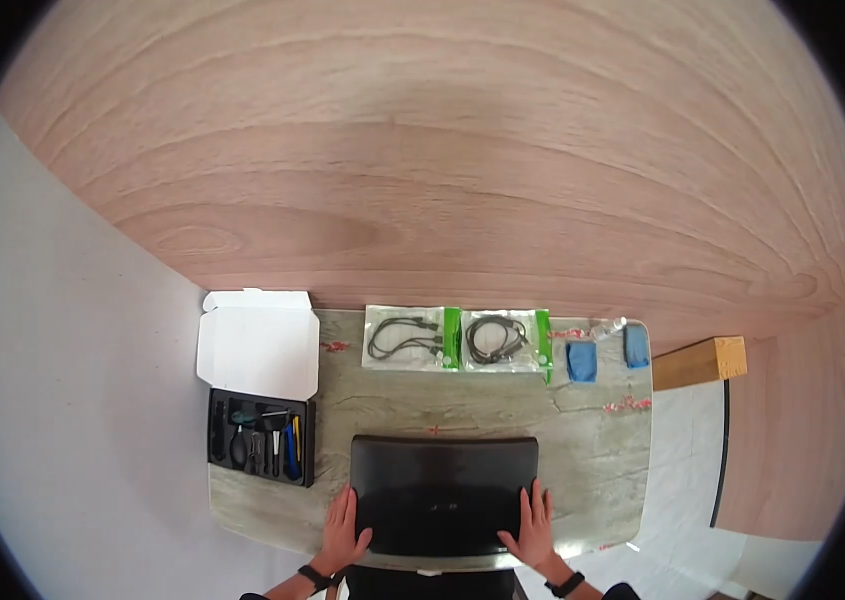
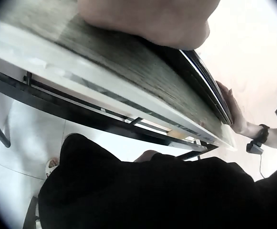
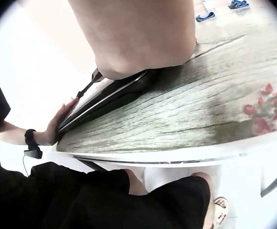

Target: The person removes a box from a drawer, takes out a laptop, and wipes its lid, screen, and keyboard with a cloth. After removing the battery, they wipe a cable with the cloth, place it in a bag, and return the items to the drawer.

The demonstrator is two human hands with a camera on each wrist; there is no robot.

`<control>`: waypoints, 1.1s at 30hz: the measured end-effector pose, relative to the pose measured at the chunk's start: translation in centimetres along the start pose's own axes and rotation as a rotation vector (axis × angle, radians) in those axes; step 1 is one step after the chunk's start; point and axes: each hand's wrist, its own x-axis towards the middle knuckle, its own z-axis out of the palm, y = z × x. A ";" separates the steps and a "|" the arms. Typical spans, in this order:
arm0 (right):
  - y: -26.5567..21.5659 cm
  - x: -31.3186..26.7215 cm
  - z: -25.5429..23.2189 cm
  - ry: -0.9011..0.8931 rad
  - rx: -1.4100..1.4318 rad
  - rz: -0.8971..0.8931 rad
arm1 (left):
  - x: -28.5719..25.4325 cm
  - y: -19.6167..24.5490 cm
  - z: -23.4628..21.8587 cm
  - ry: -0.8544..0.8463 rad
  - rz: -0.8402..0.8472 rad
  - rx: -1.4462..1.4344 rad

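Note:
A closed black laptop [image 1: 445, 485] lies near the front edge of the table, its lid glossy with a small logo. My left hand [image 1: 343, 532] rests at its left front corner, fingers straight along the side and thumb on the lid. At the opposite side, my right hand [image 1: 534, 532] lies the same way, its thumb over the lid's right front part. From the left wrist view, the laptop's thin front edge [image 2: 210, 86] runs between the two hands. In the right wrist view the left hand [image 3: 52, 129] touches the laptop's far end.
An open box [image 1: 311, 440] of small tools stands at the left, its white lid [image 1: 258, 345] raised. Two bagged cables [image 1: 405, 338] lie along the back. Folded blue cloths [image 1: 582, 362] and a clear bottle [image 1: 608, 328] sit back right. Beyond the right edge is a cardboard box [image 1: 700, 363].

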 end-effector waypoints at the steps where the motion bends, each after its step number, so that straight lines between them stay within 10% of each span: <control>1: 0.1 0.0 0.1 0.005 0.018 -0.004 | 0.2 0.5 -0.3 0.006 -0.028 -0.011; 16: -0.8 -0.3 -0.6 -0.277 0.030 0.220 | -1.7 -0.3 0.8 -0.020 -0.094 -0.023; 33: -0.4 -4.3 0.9 0.062 -0.121 -0.129 | -2.4 1.5 2.3 0.174 0.075 0.055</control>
